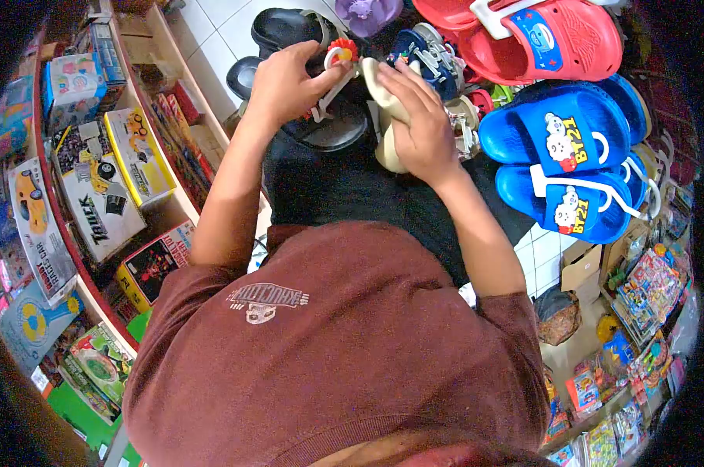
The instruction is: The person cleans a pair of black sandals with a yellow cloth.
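Observation:
My left hand (293, 84) has its thumb and fingers closed around a white plastic shoe hanger (332, 97). A red and yellow ornament (342, 51) shows at its fingertips; what it is fixed to is hidden. Just to the right, my right hand (422, 124) grips a cream-coloured sandal (391, 152), its fingers laid along the upper part. Part of that sandal is hidden under the palm. Below and beside my left hand are black sandals (332, 128). Dark blue sandals (426, 54) with pale straps lie beyond my right hand.
Blue slippers (554, 136) on white hangers and red clogs (554, 39) are at the right. A purple shoe (367, 14) lies at the top. Wooden shelves (165, 54) with boxed toys (95, 194) line the left. More packaged toys (585, 389) fill the lower right.

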### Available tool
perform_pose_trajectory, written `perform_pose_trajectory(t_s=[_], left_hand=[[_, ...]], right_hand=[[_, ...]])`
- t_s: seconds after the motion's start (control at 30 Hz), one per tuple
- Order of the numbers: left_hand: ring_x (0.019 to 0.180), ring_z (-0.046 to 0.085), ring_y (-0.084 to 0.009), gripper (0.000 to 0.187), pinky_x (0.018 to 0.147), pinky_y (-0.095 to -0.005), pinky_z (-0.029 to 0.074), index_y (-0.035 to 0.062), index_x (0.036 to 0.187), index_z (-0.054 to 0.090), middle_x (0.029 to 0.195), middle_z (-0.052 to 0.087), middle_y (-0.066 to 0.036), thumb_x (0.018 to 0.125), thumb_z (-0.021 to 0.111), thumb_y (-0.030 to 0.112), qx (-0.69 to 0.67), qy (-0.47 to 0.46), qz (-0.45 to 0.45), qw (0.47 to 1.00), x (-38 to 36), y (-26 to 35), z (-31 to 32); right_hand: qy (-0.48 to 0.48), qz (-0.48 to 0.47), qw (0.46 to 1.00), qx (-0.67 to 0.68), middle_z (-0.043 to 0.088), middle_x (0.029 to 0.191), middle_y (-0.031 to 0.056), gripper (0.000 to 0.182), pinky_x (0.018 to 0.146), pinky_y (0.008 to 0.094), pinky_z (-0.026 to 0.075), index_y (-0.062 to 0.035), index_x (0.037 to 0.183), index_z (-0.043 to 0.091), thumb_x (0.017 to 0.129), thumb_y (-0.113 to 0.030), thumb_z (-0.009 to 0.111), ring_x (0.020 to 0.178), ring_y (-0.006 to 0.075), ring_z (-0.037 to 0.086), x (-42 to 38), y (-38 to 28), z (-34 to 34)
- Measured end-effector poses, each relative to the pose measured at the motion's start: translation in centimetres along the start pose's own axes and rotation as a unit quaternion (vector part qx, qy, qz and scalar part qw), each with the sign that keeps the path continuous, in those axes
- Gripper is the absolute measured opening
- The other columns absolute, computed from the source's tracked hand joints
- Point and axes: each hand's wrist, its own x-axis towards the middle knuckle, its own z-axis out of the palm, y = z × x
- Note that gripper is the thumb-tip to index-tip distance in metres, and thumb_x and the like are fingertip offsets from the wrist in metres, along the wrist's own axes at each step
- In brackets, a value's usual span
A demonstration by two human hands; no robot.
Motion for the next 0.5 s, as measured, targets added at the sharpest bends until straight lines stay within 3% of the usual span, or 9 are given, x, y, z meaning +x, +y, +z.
perform_pose_trajectory(t_s=[0.1, 0.17, 0.27, 0.37, 0.4, 0.5], left_hand=[[0.075, 0.066, -0.038, 0.05, 0.067, -0.0464, 0.051, 0.0039, 0.088, 0.066, 0.079, 0.066, -0.02, 0.08, 0.066, 0.053, 0.004, 0.019, 0.002, 1.0, 0.1, -0.2, 0.5], [0.073, 0.067, -0.0364, 0.049, 0.066, -0.0452, 0.051, 0.004, 0.089, 0.067, 0.076, 0.067, -0.018, 0.079, 0.067, 0.052, -0.028, 0.035, 0.015, 0.999, 0.1, -0.5, 0.8], [0.072, 0.068, -0.0344, 0.047, 0.066, -0.0447, 0.052, 0.0047, 0.09, 0.068, 0.073, 0.067, -0.017, 0.079, 0.067, 0.05, -0.041, -0.006, -0.002, 0.999, 0.1, -0.5, 0.6], [0.072, 0.068, -0.0355, 0.045, 0.065, -0.045, 0.051, 0.005, 0.089, 0.068, 0.072, 0.066, -0.017, 0.079, 0.067, 0.048, -0.017, 0.021, 0.017, 1.0, 0.2, -0.8, 1.2], [0.071, 0.067, -0.0358, 0.045, 0.064, -0.0449, 0.051, 0.0049, 0.088, 0.068, 0.072, 0.066, -0.016, 0.079, 0.067, 0.049, -0.015, 0.026, 0.025, 0.999, 0.3, -0.6, 1.1], [0.07, 0.066, -0.0367, 0.045, 0.064, -0.0446, 0.051, 0.0044, 0.087, 0.068, 0.071, 0.065, -0.017, 0.079, 0.067, 0.049, -0.025, 0.038, 0.029, 0.999, 0.3, -0.5, 0.8]], right_hand=[[-0.072, -0.049, 0.996, -0.026, 0.063, 0.127, 0.0167, 0.045, 0.113, 0.0504, 0.032, -0.0013, 0.118, 0.064, 0.075, 0.002, 0.052, 0.128, 0.0331, 0.054, -1.0, -0.2, 0.9], [-0.137, -0.033, 0.989, -0.041, 0.064, 0.12, 0.0172, 0.044, 0.114, 0.0535, 0.03, -0.0006, 0.117, 0.064, 0.074, -0.001, 0.055, 0.122, 0.0305, 0.057, -1.7, -2.0, 1.0], [-0.14, -0.066, 0.987, -0.044, 0.065, 0.119, 0.0175, 0.044, 0.114, 0.0551, 0.03, 0.0008, 0.117, 0.063, 0.074, -0.004, 0.058, 0.12, 0.0299, 0.059, -2.6, -3.5, 1.2], [-0.146, -0.113, 0.982, -0.048, 0.065, 0.122, 0.0158, 0.042, 0.115, 0.0551, 0.027, -0.002, 0.119, 0.062, 0.078, -0.011, 0.058, 0.122, 0.0274, 0.059, -3.5, -4.8, 1.7], [-0.159, -0.109, 0.981, 0.014, 0.065, 0.124, 0.0168, 0.043, 0.115, 0.0543, 0.028, -0.002, 0.119, 0.063, 0.078, -0.009, 0.058, 0.122, 0.0276, 0.059, -3.3, -5.0, 1.2], [-0.115, -0.047, 0.992, 0.029, 0.065, 0.124, 0.0153, 0.041, 0.115, 0.0542, 0.028, -0.0028, 0.117, 0.065, 0.077, -0.007, 0.057, 0.123, 0.0277, 0.059, -2.6, -3.8, 0.9]])
